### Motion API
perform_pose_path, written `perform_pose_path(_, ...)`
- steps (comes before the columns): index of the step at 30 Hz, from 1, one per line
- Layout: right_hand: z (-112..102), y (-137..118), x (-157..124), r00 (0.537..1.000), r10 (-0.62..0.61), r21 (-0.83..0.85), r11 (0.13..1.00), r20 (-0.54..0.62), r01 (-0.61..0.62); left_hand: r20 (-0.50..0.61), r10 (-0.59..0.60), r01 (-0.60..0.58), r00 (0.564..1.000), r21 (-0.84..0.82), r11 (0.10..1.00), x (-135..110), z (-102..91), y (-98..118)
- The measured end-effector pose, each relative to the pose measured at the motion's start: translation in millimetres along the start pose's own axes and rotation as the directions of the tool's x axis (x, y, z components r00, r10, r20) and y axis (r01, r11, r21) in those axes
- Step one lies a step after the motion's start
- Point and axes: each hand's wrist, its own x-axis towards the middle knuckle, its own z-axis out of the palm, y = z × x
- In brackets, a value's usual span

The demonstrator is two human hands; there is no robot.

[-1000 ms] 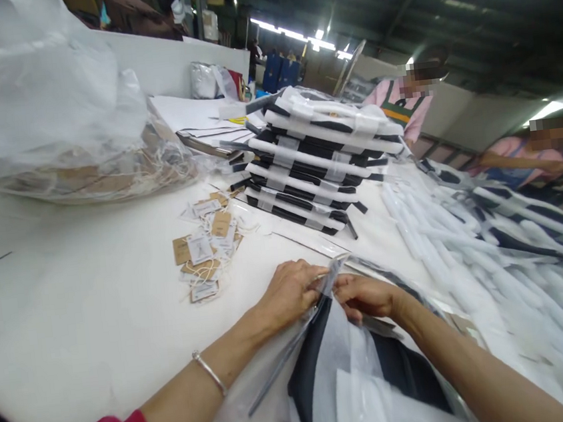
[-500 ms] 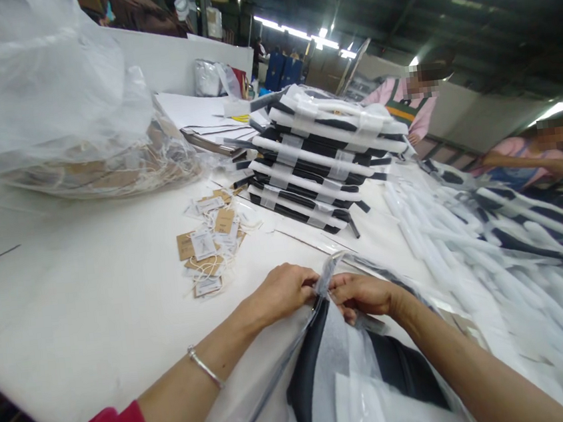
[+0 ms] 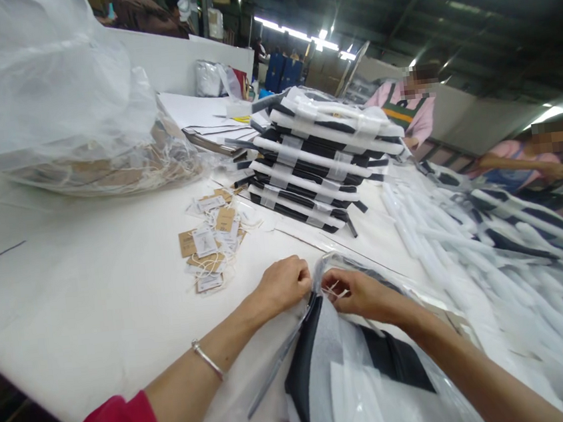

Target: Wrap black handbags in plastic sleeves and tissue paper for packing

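A black bag (image 3: 395, 359) with white wrapping and clear plastic film lies before me at the table's front. Its plastic-wrapped handle (image 3: 325, 265) rises between my two hands. My left hand (image 3: 285, 282) is closed at the left side of the handle's base, and whatever its fingers hold is hidden. On the other side, the curled fingers of my right hand (image 3: 355, 292) pinch a thin white string (image 3: 337, 290). Left of my hands, brown and white hang tags (image 3: 205, 241) with white strings lie in a loose pile.
Behind my hands stands a stack of wrapped black bags (image 3: 307, 168). A large plastic bag (image 3: 48, 94) of tags fills the left, near papers (image 3: 201, 112). White wrapped pieces (image 3: 446, 247) cover the right side. Two people (image 3: 411, 106) work at the far right.
My left hand has drawn slightly up and left, away from the handle, and closed tighter. My right hand has turned, and white string now shows at its fingers.
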Motion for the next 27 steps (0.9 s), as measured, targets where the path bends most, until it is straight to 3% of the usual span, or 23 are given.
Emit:
perform_pose_path(3, 7.0, -2.0, -13.6, 0.984, -0.089, -0.332, 0.943, -0.154, 0.033, 0.035, -0.024, 0.029, 0.999, -0.168, 0.985, 2.0, 1.8, -1.5)
perform_pose_path(5, 8.5, -2.7, -20.9, 0.979, -0.080, -0.510, 0.860, -0.187, -0.027, 0.050, -0.041, 0.053, 0.998, -0.281, 0.958, 3.1, 2.0, -2.0)
perform_pose_path(7, 6.2, -4.0, -26.9, 0.978, -0.013, -0.617, 0.778, -0.209, -0.121, 0.067, -0.055, 0.077, 0.996, -0.398, 0.914, 3.8, 1.6, -2.3)
perform_pose_path(9, 1.2, -6.4, -32.2, 0.970, 0.032, -0.633, 0.753, -0.239, -0.180, 0.093, -0.065, 0.104, 0.994, -0.509, 0.855, 3.9, 1.1, -1.9)
perform_pose_path(12, -5.5, -11.2, -37.1, 0.934, 0.044, -0.497, 0.837, -0.354, -0.228, 0.128, -0.080, 0.144, 0.989, -0.639, 0.756, 3.4, 0.8, 0.2)
perform_pose_path(14, -5.4, -15.1, -35.9, 0.900, 0.111, -0.271, 0.932, -0.421, -0.242, 0.130, -0.100, 0.163, 0.986, -0.694, 0.701, 3.1, 0.8, 1.8)
perform_pose_path(16, -0.2, -19.6, -29.8, 0.891, 0.181, 0.013, 0.981, -0.416, -0.193, 0.119, -0.134, 0.178, 0.984, -0.722, 0.668, 3.2, 0.9, 2.6)
perform_pose_path(19, 13.7, -26.2, -14.5, 0.908, 0.179, 0.302, 0.951, -0.378, -0.062, 0.107, -0.189, 0.206, 0.976, -0.736, 0.645, 3.7, 1.3, 1.7)
perform_pose_path(24, 34.0, -26.1, 6.7, 0.887, 0.096, 0.450, 0.883, -0.451, 0.133, 0.094, -0.227, 0.215, 0.969, -0.773, 0.597, 4.1, 5.5, -1.7)
perform_pose_path(27, 39.1, -19.5, 11.6, 0.860, 0.146, 0.572, 0.798, -0.490, 0.190, 0.111, -0.232, 0.231, 0.966, -0.771, 0.594, 4.4, 9.8, -2.4)
